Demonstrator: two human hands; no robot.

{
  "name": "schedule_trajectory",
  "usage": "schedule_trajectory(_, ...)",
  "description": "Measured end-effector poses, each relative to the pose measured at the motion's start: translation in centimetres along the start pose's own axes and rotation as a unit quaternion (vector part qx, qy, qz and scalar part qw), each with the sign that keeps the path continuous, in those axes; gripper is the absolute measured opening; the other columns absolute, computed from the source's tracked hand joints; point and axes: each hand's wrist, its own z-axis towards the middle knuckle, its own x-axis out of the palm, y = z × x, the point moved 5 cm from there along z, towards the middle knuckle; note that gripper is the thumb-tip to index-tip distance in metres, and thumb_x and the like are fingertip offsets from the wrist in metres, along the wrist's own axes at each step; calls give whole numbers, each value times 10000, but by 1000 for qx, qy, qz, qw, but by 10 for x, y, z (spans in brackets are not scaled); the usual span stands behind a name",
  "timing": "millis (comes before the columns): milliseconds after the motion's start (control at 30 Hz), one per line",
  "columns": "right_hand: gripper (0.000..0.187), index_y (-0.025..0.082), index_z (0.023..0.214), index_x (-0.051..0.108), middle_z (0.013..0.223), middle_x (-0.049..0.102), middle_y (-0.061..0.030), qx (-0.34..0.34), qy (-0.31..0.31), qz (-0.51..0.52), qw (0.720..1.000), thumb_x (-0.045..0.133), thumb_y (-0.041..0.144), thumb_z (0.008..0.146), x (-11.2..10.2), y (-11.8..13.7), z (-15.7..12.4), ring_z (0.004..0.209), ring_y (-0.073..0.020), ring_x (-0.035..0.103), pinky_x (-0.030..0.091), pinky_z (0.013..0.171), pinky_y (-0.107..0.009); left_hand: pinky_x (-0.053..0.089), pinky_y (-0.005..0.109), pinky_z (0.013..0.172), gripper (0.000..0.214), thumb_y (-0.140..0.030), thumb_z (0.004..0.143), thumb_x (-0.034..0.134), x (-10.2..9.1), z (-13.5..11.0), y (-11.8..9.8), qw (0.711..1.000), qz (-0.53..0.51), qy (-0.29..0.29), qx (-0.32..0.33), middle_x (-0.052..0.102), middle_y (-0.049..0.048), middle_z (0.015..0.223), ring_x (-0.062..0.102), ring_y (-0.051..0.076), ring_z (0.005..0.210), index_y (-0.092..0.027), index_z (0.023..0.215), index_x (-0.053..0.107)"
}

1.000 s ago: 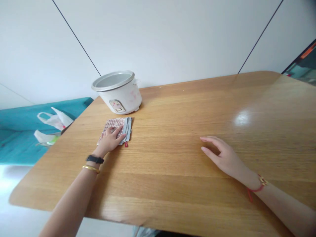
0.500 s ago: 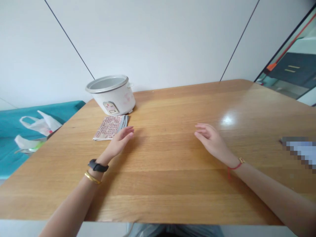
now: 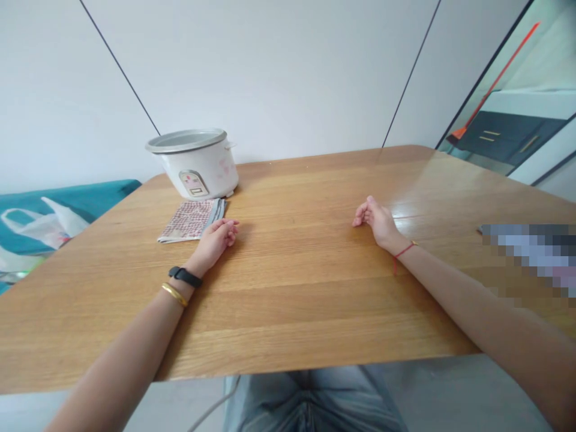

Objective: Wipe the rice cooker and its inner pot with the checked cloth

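My left hand point(image 3: 216, 243) rests low over the wooden table point(image 3: 288, 288), its fingers curled in loosely with nothing visible in them. It overlaps the right corner of a folded red-and-white patterned cloth point(image 3: 189, 219) in view; whether it touches the cloth I cannot tell. Just behind that cloth stands a white rice cooker point(image 3: 202, 171) without a lid, with a grey rim and pink flower prints. Farther right, my right hand point(image 3: 379, 223) lies on its side near the table's middle, fingers folded in and thumb up. No object shows in it.
At the right edge of the table lies a flat item point(image 3: 535, 249), blurred out by pixels. White plastic bags point(image 3: 54, 222) sit on a teal-covered seat point(image 3: 103, 195) to the left. A white wall point(image 3: 288, 78) stands behind the table. An orange broom point(image 3: 499, 78) leans beyond the doorway.
My fingers have curled in from a looser, more open pose, and both hands look lower, nearer the tabletop. The view has shifted, showing more of my lap. Cooker and cloth stay in place.
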Motion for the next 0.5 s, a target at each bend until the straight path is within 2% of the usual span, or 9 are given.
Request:
schedule_trajectory(167,660,212,600,581,498,523,-13,-2,26,-24,999,543,854,749,4,4,-1,506,-145,537,418,550,-287,388,202,487,306,-344,686,782,2,-1,1,1000,7,2,-9,608,10,680,514,86,548,-120,850,651)
schedule_trajectory(300,662,214,604,578,507,521,-15,-11,46,-58,997,509,848,785,5,4,-2,522,-153,532,411,563,-297,457,231,560,344,-391,706,789,2,-2,3,999,34,16,-15,633,19,713,559,104,591,-128,875,646)
schedule_trajectory(500,676,218,640,579,555,575,-24,-25,33,-175,984,456,861,807,6,6,-5,559,-161,537,422,603,-311,496,266,656,411,-454,687,809,3,-5,3,997,61,31,-23,651,20,764,600,118,652,-139,890,642)
